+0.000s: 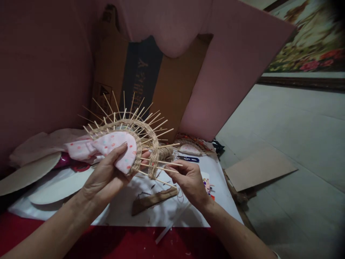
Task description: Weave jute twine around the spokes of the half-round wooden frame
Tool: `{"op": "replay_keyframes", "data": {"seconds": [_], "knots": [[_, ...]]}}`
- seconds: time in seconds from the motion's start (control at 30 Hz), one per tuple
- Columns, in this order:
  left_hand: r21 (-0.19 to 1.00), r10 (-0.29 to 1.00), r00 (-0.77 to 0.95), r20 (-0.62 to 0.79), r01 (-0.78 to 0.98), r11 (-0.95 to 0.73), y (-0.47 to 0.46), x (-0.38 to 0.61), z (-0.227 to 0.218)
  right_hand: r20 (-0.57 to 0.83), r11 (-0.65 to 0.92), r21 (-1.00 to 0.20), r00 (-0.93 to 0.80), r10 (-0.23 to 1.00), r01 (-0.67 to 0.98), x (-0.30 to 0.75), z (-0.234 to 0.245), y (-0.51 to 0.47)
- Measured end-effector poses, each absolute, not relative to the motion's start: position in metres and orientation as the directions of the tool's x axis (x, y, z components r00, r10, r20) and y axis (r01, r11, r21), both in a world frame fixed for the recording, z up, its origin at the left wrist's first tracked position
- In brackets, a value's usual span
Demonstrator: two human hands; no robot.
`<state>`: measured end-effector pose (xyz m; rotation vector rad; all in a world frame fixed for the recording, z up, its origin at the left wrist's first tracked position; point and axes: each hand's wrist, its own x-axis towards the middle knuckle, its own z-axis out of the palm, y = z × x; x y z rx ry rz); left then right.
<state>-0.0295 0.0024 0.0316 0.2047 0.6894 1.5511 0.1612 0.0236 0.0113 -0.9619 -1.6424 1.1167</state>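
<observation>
Left hand [104, 176] has its grip pinched on the woven arc [140, 138], thumb on the soft cloth pad [118, 144]. Right hand [190, 181] nips a skewer [167, 169] just beside that grip. It looks light and stiff, but snappable.

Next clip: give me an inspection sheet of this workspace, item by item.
Surface: white sheet over red cloth.
Job's things: jute-wound arch bristling with wooden sticks; pink dotted fabric inside it.
Clutter: brown scrap, second woven piece, pale card ovals.
Grippers: left hand clasps the arch, thumb on the fabric; right hand has fingertips at the lower sticks, grip unclear.
Cables: nothing seen.
Surroundings: cardboard box, pink panels, painting, card sheet on the floor.
</observation>
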Motion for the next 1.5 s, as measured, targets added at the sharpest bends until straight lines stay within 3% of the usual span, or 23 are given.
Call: {"op": "replay_keyframes", "data": {"seconds": [0.27,0.47,0.53,0.63,0.77,1.1,1.3,1.5], "knots": [[0.544,0.951,-0.189,-0.243,-0.839,-0.028,-0.002,-0.027,0.040,0.287,0.300,-0.953,-0.182,0.940,0.045,0.159,0.014,0.022],[0.555,0.959,-0.201,-0.202,-0.830,-0.057,-0.002,-0.026,0.043,0.404,0.421,-0.896,-0.130,0.905,0.141,0.159,0.007,0.019],[0.555,0.957,-0.204,-0.205,-0.830,-0.058,-0.002,-0.026,0.044,0.518,0.534,-0.812,-0.130,0.845,0.234,0.161,0.005,0.017],[0.555,0.949,-0.227,-0.220,-0.829,-0.070,-0.002,-0.026,0.046,0.704,0.720,-0.579,-0.211,0.678,0.383,0.165,0.005,0.014],[0.585,0.957,-0.208,-0.204,-0.809,-0.051,-0.003,-0.027,0.047,0.787,0.815,-0.371,-0.315,0.531,0.446,0.171,0.009,0.014],[0.621,0.930,-0.286,-0.232,-0.779,-0.085,0.005,-0.034,0.035,0.811,0.881,-0.288,-0.395,0.432,0.375,0.179,0.012,0.022],[0.659,0.937,-0.265,-0.226,-0.750,-0.053,0.003,-0.032,0.036,0.834,0.881,-0.142,-0.425,0.352,0.450,0.182,0.018,0.024],[0.635,0.942,-0.214,-0.258,-0.773,-0.001,0.000,-0.033,0.040,0.867,0.821,-0.245,-0.263,0.424,0.516,0.184,0.021,0.022]]}}
